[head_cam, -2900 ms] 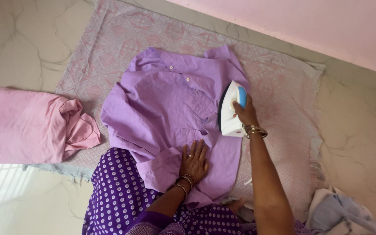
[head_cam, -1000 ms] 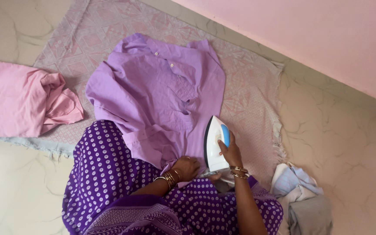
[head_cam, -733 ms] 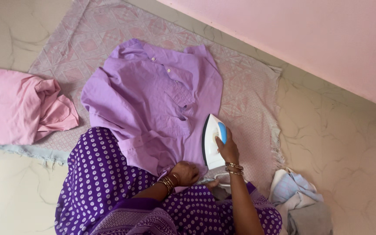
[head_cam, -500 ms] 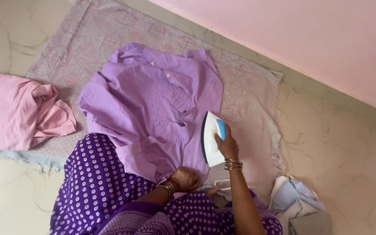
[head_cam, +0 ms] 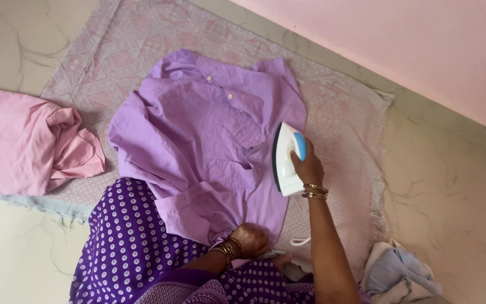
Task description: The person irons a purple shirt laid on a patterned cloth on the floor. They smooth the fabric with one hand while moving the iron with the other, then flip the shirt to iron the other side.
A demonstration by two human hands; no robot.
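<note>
A lilac buttoned shirt (head_cam: 198,135) lies spread on a pale patterned mat (head_cam: 333,112) on the floor. My right hand (head_cam: 306,166) grips the blue handle of a white electric iron (head_cam: 286,160), which rests on the shirt's right side below the chest pocket. My left hand (head_cam: 252,241) is closed on the shirt's bottom hem, pinching the cloth near my lap. My purple dotted garment (head_cam: 136,247) covers my knees at the mat's near edge, under the shirt's folded sleeve.
A crumpled pink garment (head_cam: 23,146) lies on the mat's left part. A heap of pale blue and white clothes (head_cam: 400,276) sits at the lower right on the marble floor (head_cam: 457,180). A pink wall (head_cam: 412,45) runs along the far side. The iron's white cord (head_cam: 300,242) shows near my lap.
My right hand has slid the iron up the shirt, away from the hem toward the chest. My left hand has kept its grip on the hem.
</note>
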